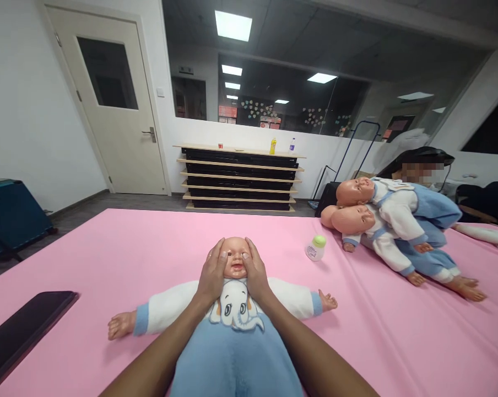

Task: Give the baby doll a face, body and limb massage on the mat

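Observation:
A baby doll [236, 353] in a white top and blue overalls with an elephant bib lies on its back, arms spread wide. My left hand [211, 275] rests along one side of the doll's head, fingers stretched out flat and thumb on the cheek. On the other side my right hand [257, 273] lies the same way, its thumb below the doll's eye. Between the two thumbs the doll's forehead, nose and mouth show. A small white bottle with a green cap [315, 248] stands to the right, apart from my hands.
The pink table cover [141, 248] spreads beneath everything. More dolls [398, 220] lie piled at the right, with a person in a dark cap [418, 160] behind them. A dark phone-like slab [26, 331] lies at the left edge. Stacked boards [241, 179] stand by the wall.

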Motion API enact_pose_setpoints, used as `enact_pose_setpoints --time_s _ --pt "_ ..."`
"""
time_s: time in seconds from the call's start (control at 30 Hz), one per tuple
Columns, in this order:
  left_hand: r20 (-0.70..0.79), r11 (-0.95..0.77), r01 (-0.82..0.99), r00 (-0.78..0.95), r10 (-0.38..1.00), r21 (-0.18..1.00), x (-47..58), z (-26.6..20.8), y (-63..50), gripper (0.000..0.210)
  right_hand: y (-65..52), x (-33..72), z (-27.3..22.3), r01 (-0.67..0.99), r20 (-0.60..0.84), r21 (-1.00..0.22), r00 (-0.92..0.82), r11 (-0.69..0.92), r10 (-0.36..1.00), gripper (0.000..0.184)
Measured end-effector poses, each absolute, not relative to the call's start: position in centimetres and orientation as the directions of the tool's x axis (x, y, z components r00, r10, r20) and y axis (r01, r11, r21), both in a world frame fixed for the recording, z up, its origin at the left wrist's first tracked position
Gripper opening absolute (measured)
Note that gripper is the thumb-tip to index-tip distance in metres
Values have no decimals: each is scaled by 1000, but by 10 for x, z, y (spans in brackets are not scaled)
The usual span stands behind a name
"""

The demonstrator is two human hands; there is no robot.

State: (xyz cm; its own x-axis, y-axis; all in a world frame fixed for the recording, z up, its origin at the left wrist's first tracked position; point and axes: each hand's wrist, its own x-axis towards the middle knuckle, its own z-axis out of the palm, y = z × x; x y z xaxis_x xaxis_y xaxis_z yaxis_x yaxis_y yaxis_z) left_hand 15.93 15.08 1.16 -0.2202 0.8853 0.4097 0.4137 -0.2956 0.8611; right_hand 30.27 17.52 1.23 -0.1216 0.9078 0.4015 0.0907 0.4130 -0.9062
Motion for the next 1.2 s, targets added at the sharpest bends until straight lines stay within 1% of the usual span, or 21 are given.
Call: enact_pose_setpoints --time_s 0.1,0.17,0.27,0.33,0.4,0.5,0.57,0.63,0.7,0.73,0.83,0.97,1.03,1.1,1.13,1.17,1.2 --pt "465 -305 506 -225 856 807 160 11 149 50 173 303 13 187 442 -869 -126 459 888 54" --pt "488 -288 596 -203 849 749 163 14 147 52 169 303 19 285 450 -837 -128 468 884 54" --pt "481 -263 696 -134 866 668 166 28 137 54 155 307 39 472 406 -775 -138 420 904 58" --pt "467 -259 721 -101 879 643 164 42 125 54 139 315 58 571 366 -722 -165 391 916 61" --pt "453 -241 737 -98 886 632 158 57 104 56 118 329 77 617 358 -682 -188 393 915 62" --pt "418 -209 769 -82 905 604 150 75 53 58 70 353 95 641 390 -627 -234 443 891 58" --pt "395 -236 819 12 919 523 152 78 10 58 31 364 97 664 387 -545 -342 512 856 56" --pt "363 -286 867 133 922 408 162 75 -31 58 -5 369 91 687 335 -446 -466 574 819 60" --pt "326 -317 890 209 922 328 177 65 -60 58 -32 366 80 717 257 -379 -526 585 811 65" --pt "309 -325 894 229 923 308 185 59 -69 58 -41 362 74 736 223 -360 -528 573 819 66" --pt "314 -339 889 241 918 308 197 35 -74 60 -48 351 55 781 188 -322 -501 535 845 68" --pt "364 -343 870 210 907 354 197 15 -64 63 -37 341 39 782 247 -288 -496 552 832 68" --pt "359 -322 864 181 916 387 196 19 -71 64 -40 341 34 756 298 -296 -508 584 808 64" --pt "354 -308 854 159 922 419 196 29 -83 64 -42 345 25 716 386 -309 -506 625 771 59" --pt "338 -329 845 191 921 421 195 35 -89 63 -40 348 17 698 446 -293 -506 654 739 60" --pt "333 -326 837 185 925 440 193 41 -93 63 -35 350 8 684 507 -275 -494 676 707 62" --pt "330 -282 831 127 935 479 190 47 -98 65 -29 353 -1 661 538 -261 -505 703 675 64"
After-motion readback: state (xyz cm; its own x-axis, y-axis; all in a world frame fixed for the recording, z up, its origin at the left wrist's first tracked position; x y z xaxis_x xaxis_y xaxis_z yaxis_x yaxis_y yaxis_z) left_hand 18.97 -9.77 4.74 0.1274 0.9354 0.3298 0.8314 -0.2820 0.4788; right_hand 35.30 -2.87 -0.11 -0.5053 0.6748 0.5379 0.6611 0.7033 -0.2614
